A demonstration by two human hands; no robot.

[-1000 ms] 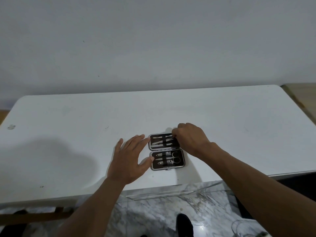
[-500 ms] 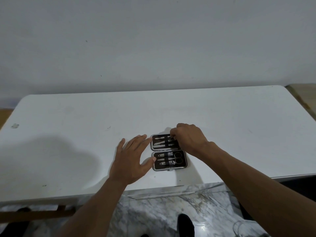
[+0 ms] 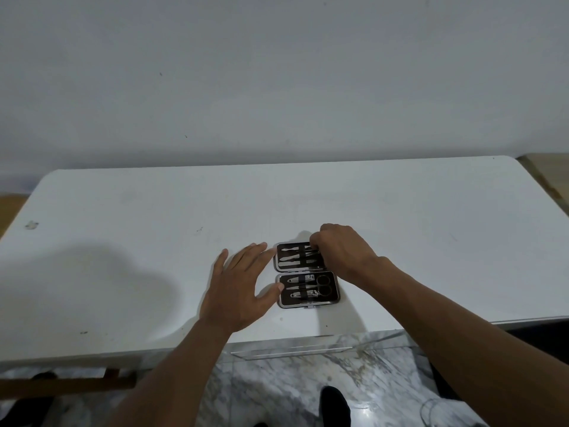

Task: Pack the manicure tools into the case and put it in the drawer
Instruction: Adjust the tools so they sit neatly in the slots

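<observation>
Found the case [image 3: 308,292] opened flat near the front edge of the white table [image 3: 154,226]. Slim tools strapped in its far half, scissors [image 3: 324,285] and clippers in the near half. Noted left hand [image 3: 237,291] flat, fingers straight, thumb tip against the near half's left rim. Noted right hand [image 3: 341,254] curled over the far half's right end; cannot tell whether pinching a tool. Judged as seating the last tool. Next: clear the fingers, fold the halves shut, then carry to the drawer, probably the clear panel [image 3: 292,349] below the edge.
</observation>
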